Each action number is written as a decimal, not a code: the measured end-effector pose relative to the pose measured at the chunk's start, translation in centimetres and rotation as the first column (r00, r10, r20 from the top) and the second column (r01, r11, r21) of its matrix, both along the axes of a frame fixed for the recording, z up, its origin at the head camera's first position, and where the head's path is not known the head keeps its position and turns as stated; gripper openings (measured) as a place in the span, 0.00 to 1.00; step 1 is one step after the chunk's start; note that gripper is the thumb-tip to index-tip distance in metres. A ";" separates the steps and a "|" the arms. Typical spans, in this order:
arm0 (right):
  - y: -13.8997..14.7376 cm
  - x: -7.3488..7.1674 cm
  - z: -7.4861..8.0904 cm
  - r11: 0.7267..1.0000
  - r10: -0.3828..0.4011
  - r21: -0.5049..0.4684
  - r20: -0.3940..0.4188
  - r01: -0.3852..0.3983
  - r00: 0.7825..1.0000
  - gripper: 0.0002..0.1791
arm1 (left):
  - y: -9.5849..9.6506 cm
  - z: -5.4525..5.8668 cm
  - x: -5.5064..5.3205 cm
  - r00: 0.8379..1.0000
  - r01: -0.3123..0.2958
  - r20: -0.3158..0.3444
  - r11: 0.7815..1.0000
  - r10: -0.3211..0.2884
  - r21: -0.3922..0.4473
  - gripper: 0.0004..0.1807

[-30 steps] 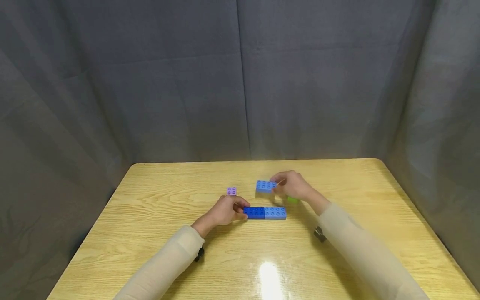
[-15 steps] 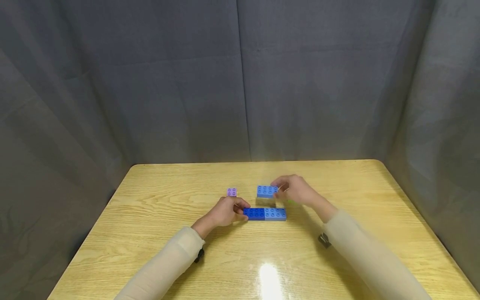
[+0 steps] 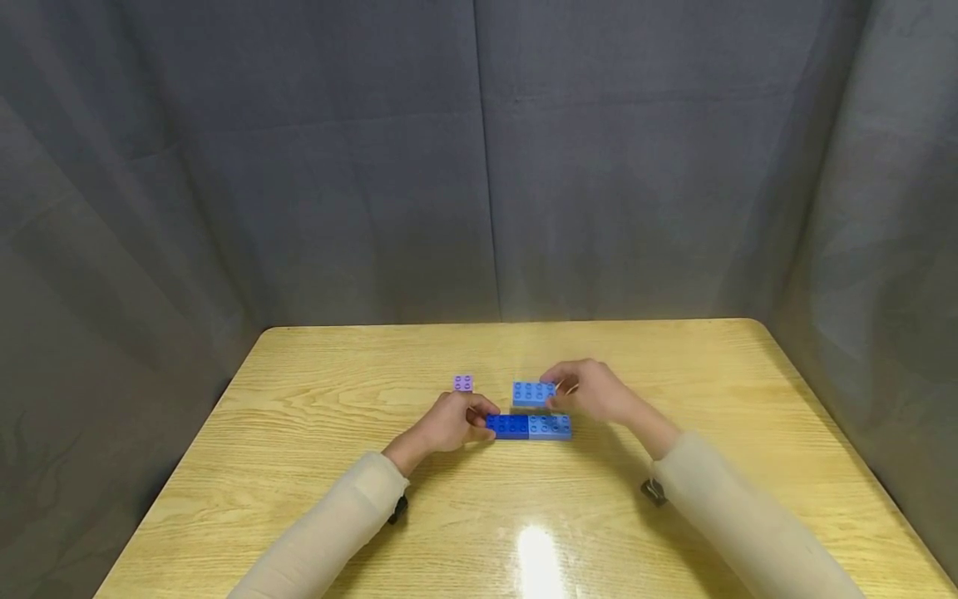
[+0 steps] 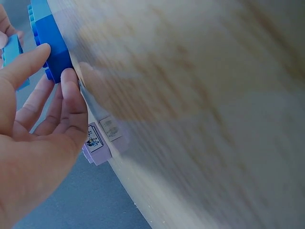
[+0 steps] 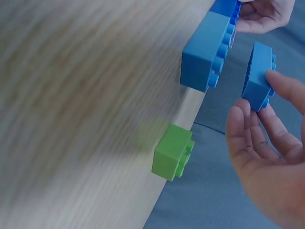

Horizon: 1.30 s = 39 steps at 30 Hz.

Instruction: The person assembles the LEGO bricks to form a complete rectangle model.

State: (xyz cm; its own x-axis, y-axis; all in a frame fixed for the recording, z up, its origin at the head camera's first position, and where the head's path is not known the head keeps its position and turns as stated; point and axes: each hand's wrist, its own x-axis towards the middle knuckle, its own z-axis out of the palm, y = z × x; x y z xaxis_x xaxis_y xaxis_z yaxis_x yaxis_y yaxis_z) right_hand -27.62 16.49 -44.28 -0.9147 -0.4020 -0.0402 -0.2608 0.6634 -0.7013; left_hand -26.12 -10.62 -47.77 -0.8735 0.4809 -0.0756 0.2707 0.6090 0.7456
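Observation:
On the table, a dark blue toy building brick (image 3: 507, 427) lies end to end with a light blue brick (image 3: 550, 427). My left hand (image 3: 451, 421) pinches the left end of the dark blue brick between thumb and fingers. My right hand (image 3: 595, 393) holds a second light blue brick (image 3: 534, 393) by its right end. This brick is off the table, studs up, apart from the row and just beyond it in the head view. In the right wrist view, thumb and fingers (image 5: 281, 133) pinch its near end.
A small purple brick (image 3: 463, 383) stands behind my left hand. A small green brick (image 5: 172, 151) sits on the table near my right hand, hidden in the head view. Grey curtains (image 3: 359, 166) surround the wooden table (image 3: 337, 366).
My right hand has come down and nearer to the row with the light blue brick. The green brick has become hidden behind it. My left hand stays in place.

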 end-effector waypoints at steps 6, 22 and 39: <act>-0.1 0.7 -0.5 0.999 0.033 0.000 -0.019 -0.033 0.999 0.17 | 0.0 -0.1 -0.1 1.000 -0.006 0.007 1.000 0.006 0.003 0.15; -0.5 1.7 -1.5 0.997 0.076 0.007 -0.032 -0.076 0.997 0.16 | 0.0 -0.1 -0.1 1.000 -0.007 -0.004 1.000 0.007 0.000 0.15; -0.6 1.7 -1.9 0.996 0.092 0.015 -0.029 -0.091 0.995 0.16 | 0.2 -0.1 0.0 0.999 0.005 -0.032 1.000 -0.005 -0.011 0.15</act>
